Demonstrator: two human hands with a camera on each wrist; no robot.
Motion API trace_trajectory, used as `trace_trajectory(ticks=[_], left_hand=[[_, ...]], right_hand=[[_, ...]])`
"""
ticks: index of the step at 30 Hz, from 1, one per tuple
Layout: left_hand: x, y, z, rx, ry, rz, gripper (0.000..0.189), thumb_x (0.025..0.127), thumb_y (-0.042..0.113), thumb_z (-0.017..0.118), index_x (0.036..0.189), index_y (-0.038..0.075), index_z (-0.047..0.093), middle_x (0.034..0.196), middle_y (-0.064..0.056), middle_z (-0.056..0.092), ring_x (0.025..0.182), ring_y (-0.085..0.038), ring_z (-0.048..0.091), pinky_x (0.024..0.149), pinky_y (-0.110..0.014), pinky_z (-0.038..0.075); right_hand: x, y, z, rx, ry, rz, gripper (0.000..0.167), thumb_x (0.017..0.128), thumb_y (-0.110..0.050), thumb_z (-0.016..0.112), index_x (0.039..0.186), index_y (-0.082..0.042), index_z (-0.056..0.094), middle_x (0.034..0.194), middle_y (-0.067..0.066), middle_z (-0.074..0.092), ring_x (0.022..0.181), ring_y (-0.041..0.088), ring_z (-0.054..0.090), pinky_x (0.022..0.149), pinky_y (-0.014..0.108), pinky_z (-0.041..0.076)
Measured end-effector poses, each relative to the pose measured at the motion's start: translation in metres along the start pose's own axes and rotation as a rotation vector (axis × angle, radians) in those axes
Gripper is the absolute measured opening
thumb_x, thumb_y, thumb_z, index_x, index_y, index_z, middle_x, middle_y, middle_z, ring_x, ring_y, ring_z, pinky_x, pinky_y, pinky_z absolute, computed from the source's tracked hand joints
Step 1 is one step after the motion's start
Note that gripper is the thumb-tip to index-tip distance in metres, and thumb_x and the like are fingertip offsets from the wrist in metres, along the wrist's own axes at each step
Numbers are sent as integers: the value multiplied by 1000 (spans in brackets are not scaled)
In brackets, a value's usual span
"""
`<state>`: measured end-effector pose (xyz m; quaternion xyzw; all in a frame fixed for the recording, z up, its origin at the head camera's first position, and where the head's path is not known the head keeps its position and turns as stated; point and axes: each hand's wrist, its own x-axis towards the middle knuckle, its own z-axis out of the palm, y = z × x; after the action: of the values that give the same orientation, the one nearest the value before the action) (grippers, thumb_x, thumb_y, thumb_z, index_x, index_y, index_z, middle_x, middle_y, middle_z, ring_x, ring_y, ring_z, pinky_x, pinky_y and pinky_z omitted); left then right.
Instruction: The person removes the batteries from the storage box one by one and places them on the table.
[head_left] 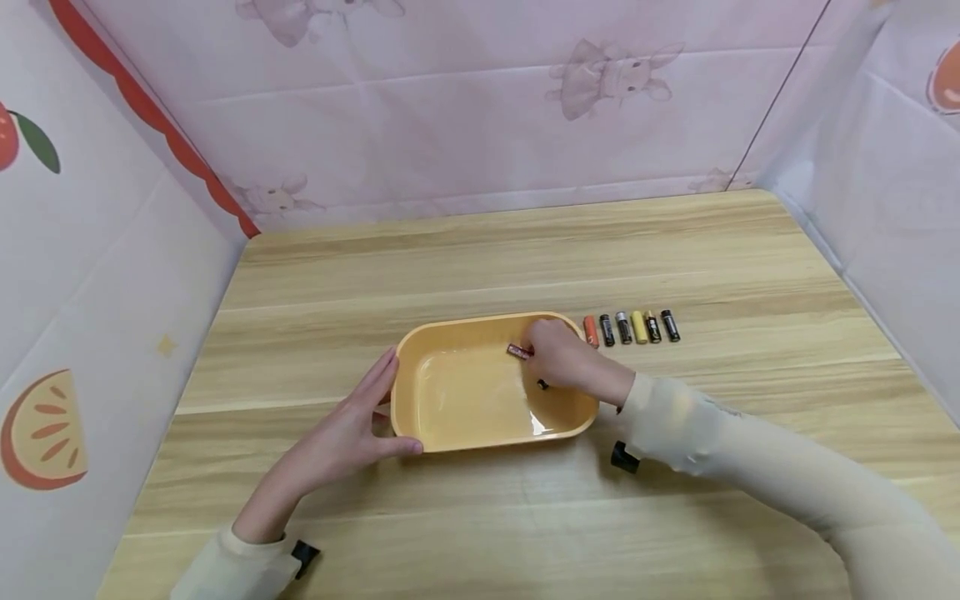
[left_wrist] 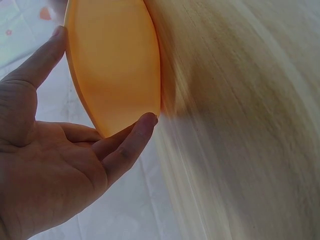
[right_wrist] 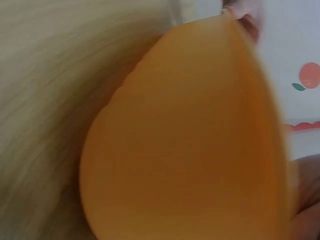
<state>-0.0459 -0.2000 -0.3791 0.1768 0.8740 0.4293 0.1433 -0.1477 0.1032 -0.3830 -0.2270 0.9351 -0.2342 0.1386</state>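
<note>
A yellow-orange plastic basin [head_left: 465,396] sits on the wooden table. My left hand [head_left: 348,433] holds its left end, thumb at the near rim and fingers along the outer wall; in the left wrist view, thumb and fingertips touch the basin wall [left_wrist: 117,65]. My right hand [head_left: 558,354] reaches inside the basin's right end and pinches a dark red battery [head_left: 517,352]. Below that hand, a black battery end [head_left: 542,384] shows in the basin. In the right wrist view the basin wall [right_wrist: 180,130] hides most of my right hand [right_wrist: 307,200].
Right of the basin, several AA-size batteries stand side by side in a row, among them an orange one [head_left: 591,332], a yellow one [head_left: 639,327] and a black one [head_left: 671,326]. Printed cloth walls [head_left: 480,125] enclose the table [head_left: 480,533] at the back and sides.
</note>
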Motion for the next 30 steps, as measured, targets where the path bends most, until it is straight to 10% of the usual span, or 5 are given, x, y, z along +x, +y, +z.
trace_trajectory(ticks=[18, 30], left_hand=[[-1, 0, 1, -2, 3, -9, 117, 82, 23, 90, 165, 3, 10, 173, -12, 0, 131, -33, 53, 94, -37, 57], [1, 0, 1, 1, 3, -9, 117, 82, 21, 90, 165, 3, 9, 173, -13, 0, 132, -34, 52, 94, -36, 57]], right_hand=[[1, -2, 6, 72, 3, 10, 8, 91, -5, 72, 85, -6, 77, 73, -1, 65, 60, 11, 54, 53, 22, 43], [-20, -5, -50, 527, -41, 17, 17, 99, -6, 67, 112, 4, 67, 95, 16, 69, 79, 30, 67, 60, 31, 58]])
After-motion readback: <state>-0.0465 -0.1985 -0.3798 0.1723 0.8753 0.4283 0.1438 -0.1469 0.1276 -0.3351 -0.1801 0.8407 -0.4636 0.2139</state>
